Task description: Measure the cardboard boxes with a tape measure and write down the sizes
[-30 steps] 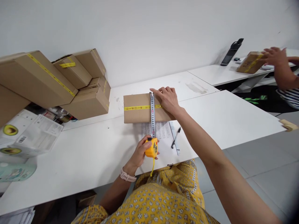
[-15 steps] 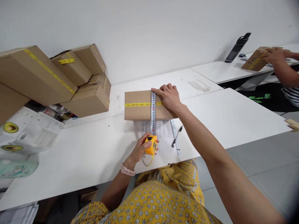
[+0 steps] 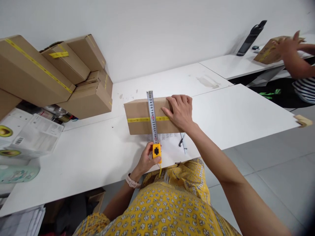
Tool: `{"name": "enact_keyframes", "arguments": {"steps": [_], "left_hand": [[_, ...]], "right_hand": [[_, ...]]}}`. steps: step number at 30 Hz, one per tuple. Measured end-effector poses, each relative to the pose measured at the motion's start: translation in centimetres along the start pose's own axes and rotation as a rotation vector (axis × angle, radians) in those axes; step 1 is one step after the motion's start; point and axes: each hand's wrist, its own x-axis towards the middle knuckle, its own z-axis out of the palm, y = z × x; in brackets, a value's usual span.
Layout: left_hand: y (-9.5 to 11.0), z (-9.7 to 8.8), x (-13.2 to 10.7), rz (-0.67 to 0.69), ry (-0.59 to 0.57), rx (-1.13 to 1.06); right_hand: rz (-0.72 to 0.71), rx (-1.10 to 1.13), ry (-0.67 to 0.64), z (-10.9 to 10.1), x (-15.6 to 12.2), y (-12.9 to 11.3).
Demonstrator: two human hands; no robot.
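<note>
A brown cardboard box sealed with yellow tape lies on the white table in front of me. My left hand is closed around a yellow tape measure, and its white blade stands out across the top of the box, past the far edge. My right hand rests on the right part of the box, fingers flat and pressed on the lid. A printed sheet and a black pen lie partly under the box's near edge.
Several taped cardboard boxes are stacked at the left, above white packages with avocado pictures. At the far right another person's hand holds a box on a second table, near a black bottle.
The box has come nearer to me and now covers more of the sheet and pen. My right hand let go of the blade's tip and lies flat on the lid. The blade now overshoots the far edge.
</note>
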Motion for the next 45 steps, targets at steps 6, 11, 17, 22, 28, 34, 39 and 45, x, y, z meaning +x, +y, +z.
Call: {"name": "enact_keyframes", "arguments": {"steps": [6, 11, 17, 22, 28, 34, 39, 45], "left_hand": [[-2.2, 0.1, -0.8, -0.066, -0.07, -0.008], [-2.6, -0.1, -0.6, -0.077, -0.075, -0.018], [-1.3, 0.3, -1.3, -0.034, -0.068, 0.216], [0.6, 1.6, -2.4, 0.089, -0.168, 0.538], [1.0, 3.2, -2.7, 0.127, -0.264, 0.56], [1.3, 4.2, -3.9, 0.144, -0.351, 0.694], [1.7, 5.6, -5.2, 0.114, -0.287, 0.584], [3.2, 7.4, -5.4, 0.205, -0.136, 0.467]], "right_hand": [[0.009, -0.001, 0.045, 0.6, -6.6, -1.1], [0.008, 0.025, -0.013, 3.0, -7.4, 0.0], [0.277, 0.316, -0.024, 0.6, -4.6, 0.6], [0.451, 0.911, 0.089, -5.8, -4.7, 0.4], [0.621, 1.123, 0.125, -10.7, -8.8, 0.1], [0.687, 1.087, 0.368, -12.9, -12.6, 0.3], [0.71, 1.157, 0.152, -12.4, -16.7, -1.9], [0.487, 0.903, -0.202, -10.5, -21.9, -4.6]]}}
